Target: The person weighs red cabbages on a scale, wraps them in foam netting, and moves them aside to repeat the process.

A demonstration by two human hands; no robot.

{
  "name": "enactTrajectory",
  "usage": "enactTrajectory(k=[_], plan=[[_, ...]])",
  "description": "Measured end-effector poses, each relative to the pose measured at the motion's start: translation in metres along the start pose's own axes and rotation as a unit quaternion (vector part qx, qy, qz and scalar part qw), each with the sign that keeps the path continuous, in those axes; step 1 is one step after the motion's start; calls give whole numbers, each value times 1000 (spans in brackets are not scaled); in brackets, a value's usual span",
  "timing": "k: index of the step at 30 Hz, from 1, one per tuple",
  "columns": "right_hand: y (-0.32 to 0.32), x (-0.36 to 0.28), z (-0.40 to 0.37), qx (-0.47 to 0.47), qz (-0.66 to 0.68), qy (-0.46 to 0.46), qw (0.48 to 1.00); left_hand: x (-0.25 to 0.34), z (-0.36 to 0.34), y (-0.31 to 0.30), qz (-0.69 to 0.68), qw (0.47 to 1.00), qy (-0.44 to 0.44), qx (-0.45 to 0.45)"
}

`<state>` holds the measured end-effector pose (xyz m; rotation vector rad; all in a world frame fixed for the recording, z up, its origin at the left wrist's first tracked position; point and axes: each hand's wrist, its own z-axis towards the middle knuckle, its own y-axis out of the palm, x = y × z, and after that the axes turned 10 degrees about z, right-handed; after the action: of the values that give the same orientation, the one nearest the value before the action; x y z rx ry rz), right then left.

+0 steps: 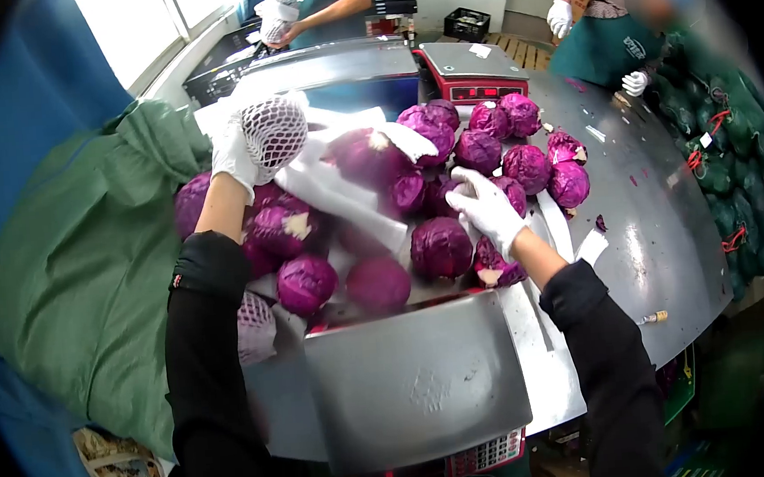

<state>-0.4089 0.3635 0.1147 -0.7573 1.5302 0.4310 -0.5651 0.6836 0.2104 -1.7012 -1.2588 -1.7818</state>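
My gloved left hand (234,156) is wrapped around a netted cabbage (275,132), a round head in a white foam net, raised at the left over the pile. My gloved right hand (485,205) is stretched over the cabbages with fingers apart and nothing between them. Just below its fingertips lies a red cabbage (441,248), beside a torn cabbage (497,265) with loose leaves. White foam sheeting (342,192) runs across the pile. Closest to me stands a scale with a bare steel platform (419,384). Another netted cabbage (254,327) rests left of it.
A second scale (474,61) stands at the back of the steel table (620,238). A small wooden-handled tool (653,317) lies near its right edge. Green sheeting (89,279) bulges at left. Two co-workers stand beyond, one beside green mesh sacks (717,158) at right.
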Motion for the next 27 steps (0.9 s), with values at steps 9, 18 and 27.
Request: enactTrajectory(k=[9,18,27], plan=[[21,-19,141,121,-145,26,982,-67,120,2,708,625,326,-29],[5,-3,111,50,379,68,921,-50,67,-6,646,685,335,23],[-14,-65,-71,-49,333,-22,941,-105,-110,10,655,471,488,-333]])
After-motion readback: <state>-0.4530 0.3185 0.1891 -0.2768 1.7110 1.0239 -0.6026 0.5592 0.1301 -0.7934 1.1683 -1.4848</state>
